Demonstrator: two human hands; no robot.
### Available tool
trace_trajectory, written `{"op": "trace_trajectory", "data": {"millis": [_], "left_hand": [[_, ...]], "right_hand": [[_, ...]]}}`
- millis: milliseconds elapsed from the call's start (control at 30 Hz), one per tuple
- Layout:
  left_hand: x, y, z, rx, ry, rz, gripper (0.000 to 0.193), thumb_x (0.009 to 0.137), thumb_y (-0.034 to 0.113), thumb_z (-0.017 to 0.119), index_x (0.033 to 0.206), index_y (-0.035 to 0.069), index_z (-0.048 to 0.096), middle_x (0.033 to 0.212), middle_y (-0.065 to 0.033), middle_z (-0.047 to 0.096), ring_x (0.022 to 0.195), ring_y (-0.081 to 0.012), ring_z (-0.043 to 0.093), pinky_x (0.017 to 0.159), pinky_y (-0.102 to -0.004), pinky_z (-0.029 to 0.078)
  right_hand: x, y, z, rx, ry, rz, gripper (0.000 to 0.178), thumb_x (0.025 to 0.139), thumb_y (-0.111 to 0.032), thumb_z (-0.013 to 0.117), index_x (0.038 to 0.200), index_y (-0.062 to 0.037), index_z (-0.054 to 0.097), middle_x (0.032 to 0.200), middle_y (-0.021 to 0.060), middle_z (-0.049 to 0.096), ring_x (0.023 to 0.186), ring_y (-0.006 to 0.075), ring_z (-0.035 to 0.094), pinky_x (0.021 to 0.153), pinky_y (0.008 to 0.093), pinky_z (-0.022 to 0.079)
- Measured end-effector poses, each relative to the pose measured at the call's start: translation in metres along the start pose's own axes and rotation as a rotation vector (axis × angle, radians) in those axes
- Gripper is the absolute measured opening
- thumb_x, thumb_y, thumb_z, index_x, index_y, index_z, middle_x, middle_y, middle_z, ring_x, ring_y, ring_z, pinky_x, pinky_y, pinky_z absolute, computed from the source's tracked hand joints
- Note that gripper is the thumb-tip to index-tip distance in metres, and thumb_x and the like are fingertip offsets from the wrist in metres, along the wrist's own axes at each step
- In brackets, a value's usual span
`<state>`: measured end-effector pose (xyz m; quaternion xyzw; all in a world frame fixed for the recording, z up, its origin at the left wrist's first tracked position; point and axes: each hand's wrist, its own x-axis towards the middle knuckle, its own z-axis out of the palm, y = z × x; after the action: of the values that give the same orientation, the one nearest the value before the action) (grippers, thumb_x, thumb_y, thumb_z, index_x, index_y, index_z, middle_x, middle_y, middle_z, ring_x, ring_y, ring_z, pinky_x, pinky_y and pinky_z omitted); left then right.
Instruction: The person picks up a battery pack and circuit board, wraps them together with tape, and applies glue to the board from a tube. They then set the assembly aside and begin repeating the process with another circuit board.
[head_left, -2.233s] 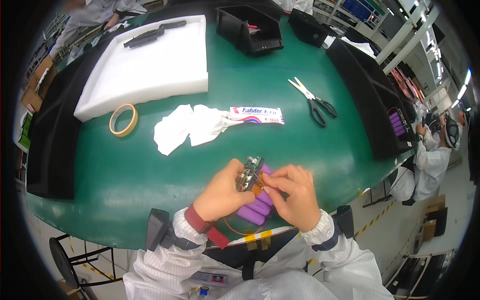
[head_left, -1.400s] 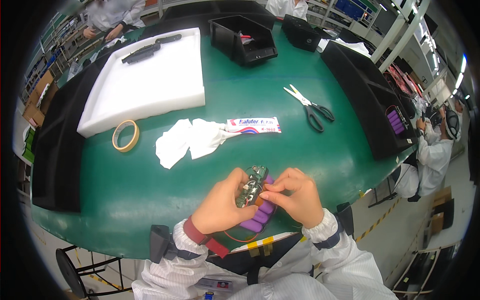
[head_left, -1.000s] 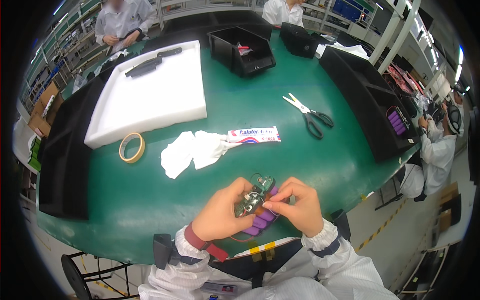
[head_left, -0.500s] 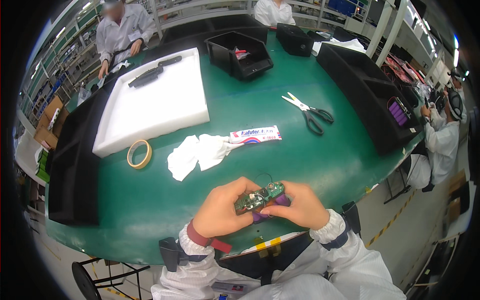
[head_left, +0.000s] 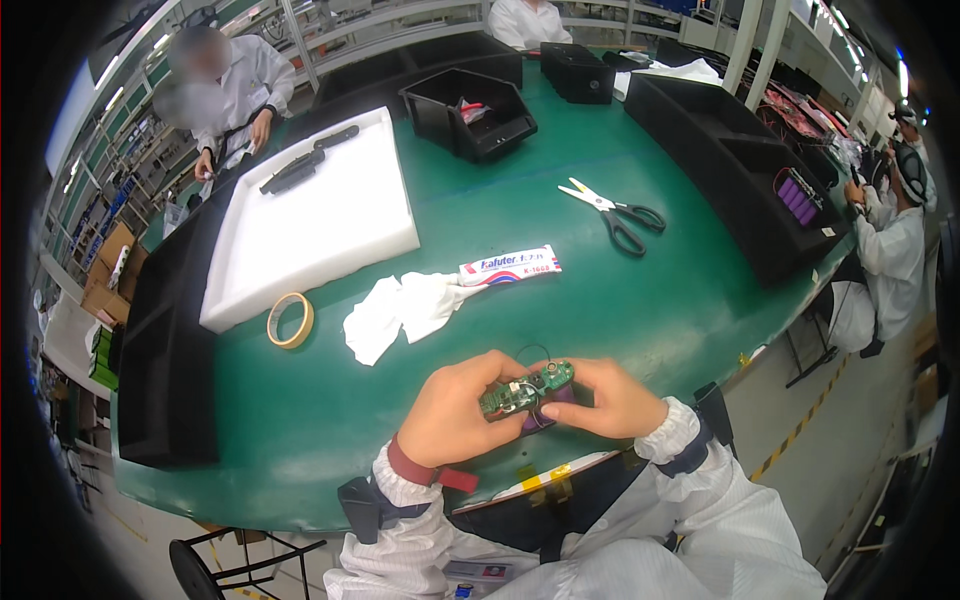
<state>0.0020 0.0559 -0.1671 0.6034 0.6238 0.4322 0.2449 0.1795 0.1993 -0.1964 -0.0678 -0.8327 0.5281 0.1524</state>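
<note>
Gripping a purple-celled battery pack [head_left: 535, 422] from both ends, near the middle of the table's [head_left: 340, 440] near edge, with a green circuit board [head_left: 512, 397] facing up on top. Pinching the left end between thumb and fingers of the left hand [head_left: 452, 408]; closed likewise over the right end with the right hand [head_left: 607, 399], with the thumb pressed low on the near side. Lying squarely between the two palms, with the long axis running from hand to hand, roughly along the near edge, and the right end slightly farther out. Touched by both hands, so neither clearly nearer. Arching past the far long side, between the two sets of fingers: a thin dark wire loop [head_left: 532, 346]. Hidden under the pack: most of the fingertips. Resting on the table or held just clear of it: cannot tell. Lying beyond the hands, toward the far edge: a white tube [head_left: 510, 266] just beside a crumpled white cloth [head_left: 425, 303]. Farther toward the right edge: scissors [head_left: 617, 215] with dark handles. Toward the left edge: a tape roll [head_left: 308, 321], near a white foam tray [head_left: 325, 225].
</note>
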Motion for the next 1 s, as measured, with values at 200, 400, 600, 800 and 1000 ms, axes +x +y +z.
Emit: {"op": "trace_trajectory", "data": {"millis": [200, 400, 600, 800, 1000], "left_hand": [[0.004, 0.013, 0.014, 0.331, 0.119, -0.017, 0.032, 0.070, 0.012, 0.076, 0.098, 0.006, 0.063, 0.080, -0.0112, 0.067, 0.066, -0.0246, 0.067, 0.060, -0.0314, 0.052], [0.005, 0.021, 0.026, 0.576, 0.195, -0.032, 0.026, 0.071, 0.013, 0.069, 0.092, 0.008, 0.054, 0.082, -0.0093, 0.063, 0.064, -0.0339, 0.064, 0.055, -0.0422, 0.050], [0.008, 0.027, 0.029, 0.656, 0.165, -0.088, 0.028, 0.071, 0.012, 0.069, 0.094, 0.007, 0.054, 0.082, -0.0108, 0.064, 0.066, -0.0337, 0.064, 0.055, -0.0428, 0.051], [0.007, 0.023, 0.030, 0.568, 0.183, -0.077, 0.031, 0.070, 0.010, 0.071, 0.096, 0.007, 0.055, 0.083, -0.0109, 0.066, 0.070, -0.0337, 0.065, 0.057, -0.0424, 0.051], [0.008, 0.023, 0.031, 0.590, 0.161, -0.087, 0.032, 0.068, 0.010, 0.072, 0.095, 0.007, 0.054, 0.083, -0.0112, 0.066, 0.070, -0.0341, 0.065, 0.058, -0.0431, 0.050]], "right_hand": [[-0.002, 0.017, 0.017, 0.020, 0.187, -0.015, 0.032, 0.089, -0.013, 0.068, 0.116, 0.0010, 0.059, 0.098, 0.0161, 0.065, 0.084, 0.0264, 0.064, 0.072, 0.0348, 0.050], [-0.004, 0.019, 0.015, -0.056, 0.220, -0.060, 0.037, 0.087, -0.010, 0.069, 0.119, 0.0007, 0.055, 0.098, 0.0166, 0.066, 0.087, 0.0302, 0.067, 0.075, 0.0379, 0.052], [0.001, 0.021, 0.023, 0.176, 0.391, -0.125, 0.051, 0.083, -0.008, 0.072, 0.128, -0.0021, 0.048, 0.103, 0.0179, 0.065, 0.087, 0.0335, 0.067, 0.078, 0.0373, 0.053], [0.003, 0.016, 0.012, -0.088, 0.240, -0.171, 0.050, 0.082, -0.005, 0.071, 0.126, -0.0007, 0.048, 0.115, 0.0226, 0.059, 0.090, 0.0364, 0.065, 0.079, 0.0388, 0.053], [0.001, 0.016, 0.019, -0.146, 0.271, -0.179, 0.053, 0.081, -0.003, 0.071, 0.128, -0.0001, 0.048, 0.117, 0.0203, 0.059, 0.091, 0.0347, 0.066, 0.078, 0.0373, 0.054]]}}
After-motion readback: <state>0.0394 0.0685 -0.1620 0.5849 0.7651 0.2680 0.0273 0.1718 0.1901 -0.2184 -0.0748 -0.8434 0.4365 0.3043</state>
